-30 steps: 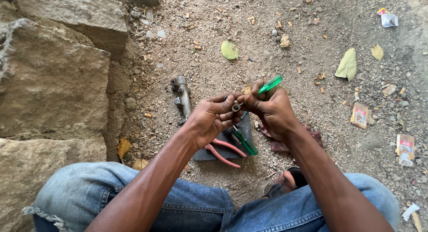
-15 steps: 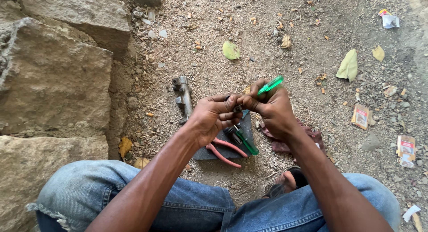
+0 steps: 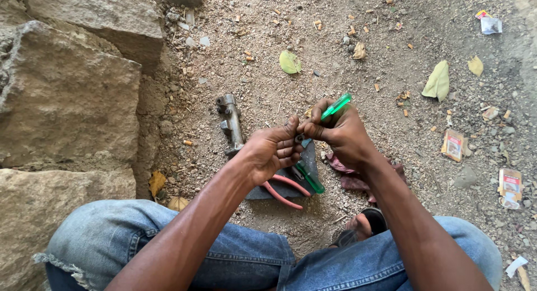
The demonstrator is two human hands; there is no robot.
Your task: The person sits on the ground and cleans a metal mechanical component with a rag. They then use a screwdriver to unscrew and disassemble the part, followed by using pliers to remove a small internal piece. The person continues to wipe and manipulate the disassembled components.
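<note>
I look down on bare, gravelly ground (image 3: pixel 391 56) strewn with dry leaves and paper scraps, with two rough stone blocks (image 3: pixel 67 95) stacked along my left side. Just right of the stones lies one grey metal cylinder body (image 3: pixel 230 123), a cast part with ports, resting lengthwise on the dirt, apart from my hands. My left hand (image 3: pixel 271 151) comes next, fingers curled and pressed together, pinching a small dark metal part (image 3: pixel 300 138) at the fingertips; I judge it is held up close so both hands can work on it. Beneath the hands sits one dark flat pad (image 3: pixel 307 156), and on it one pair of red-handled pliers (image 3: pixel 282 190) and one green-handled screwdriver (image 3: pixel 307 178), probably kept there off the grit and within reach. My right hand (image 3: pixel 344 135) meets the left at the small part, thumb and forefinger closed on it, while a second green tool (image 3: pixel 335 107) juts up from that same closed fist. A dark red rag (image 3: pixel 347 173) lies under the right wrist. My two denim-covered knees (image 3: pixel 235 257) frame the bottom.
</note>
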